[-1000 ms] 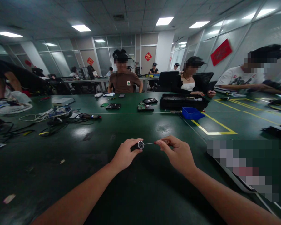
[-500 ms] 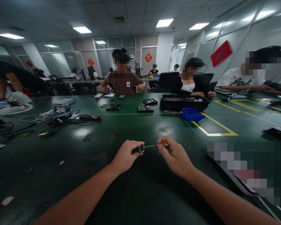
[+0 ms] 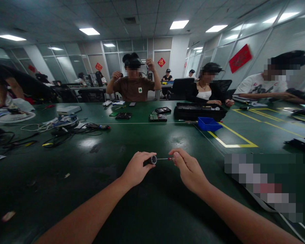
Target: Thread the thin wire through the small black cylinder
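My left hand is closed around a short black cylinder that looks like a flashlight head, its round silvery end facing me. Opposite it, my right hand grips a screwdriver by its red-tinted handle, fingers wrapped and thumb on top. The screwdriver's thin metal shaft runs level to the left, and its tip meets the rim of the cylinder's round end. Whether the tip sits in a screw is too small to tell. Both hands are above the dark green table.
A blue bin stands near a long black case. Hard drives lie ahead, and tangled cables spread at left. A pixelated sheet-like area is at right. Several people sit across the table.
My right hand has turned about the screwdriver, the thumb now lying over the handle. My left hand stays put. The person opposite has raised both hands to head height.
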A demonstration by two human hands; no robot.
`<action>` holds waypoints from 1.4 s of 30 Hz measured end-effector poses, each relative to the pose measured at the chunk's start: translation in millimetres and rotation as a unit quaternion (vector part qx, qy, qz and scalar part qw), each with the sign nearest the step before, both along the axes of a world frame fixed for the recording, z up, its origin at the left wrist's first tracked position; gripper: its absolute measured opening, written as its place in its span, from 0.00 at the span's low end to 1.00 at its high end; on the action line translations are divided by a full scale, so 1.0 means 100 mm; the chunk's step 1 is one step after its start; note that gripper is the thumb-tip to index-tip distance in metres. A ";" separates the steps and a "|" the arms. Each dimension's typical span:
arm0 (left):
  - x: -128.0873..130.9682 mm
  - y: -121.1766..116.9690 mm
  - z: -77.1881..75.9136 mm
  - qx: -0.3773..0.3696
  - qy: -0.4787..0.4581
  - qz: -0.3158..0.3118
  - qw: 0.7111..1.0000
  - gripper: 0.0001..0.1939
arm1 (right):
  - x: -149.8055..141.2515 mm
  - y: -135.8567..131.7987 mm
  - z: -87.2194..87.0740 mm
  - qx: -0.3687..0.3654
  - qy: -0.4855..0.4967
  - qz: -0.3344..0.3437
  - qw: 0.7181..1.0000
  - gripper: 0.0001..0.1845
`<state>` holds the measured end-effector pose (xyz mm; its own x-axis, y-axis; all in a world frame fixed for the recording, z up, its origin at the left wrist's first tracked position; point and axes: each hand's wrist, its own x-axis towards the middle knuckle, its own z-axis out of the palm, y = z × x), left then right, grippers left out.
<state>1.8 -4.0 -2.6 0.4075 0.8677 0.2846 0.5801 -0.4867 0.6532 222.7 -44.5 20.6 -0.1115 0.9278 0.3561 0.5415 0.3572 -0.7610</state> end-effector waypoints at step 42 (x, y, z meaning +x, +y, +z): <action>0.00 0.00 0.05 0.042 -0.003 0.032 0.999 0.21 | -0.02 0.06 -0.08 -0.010 0.139 -0.007 0.990 0.13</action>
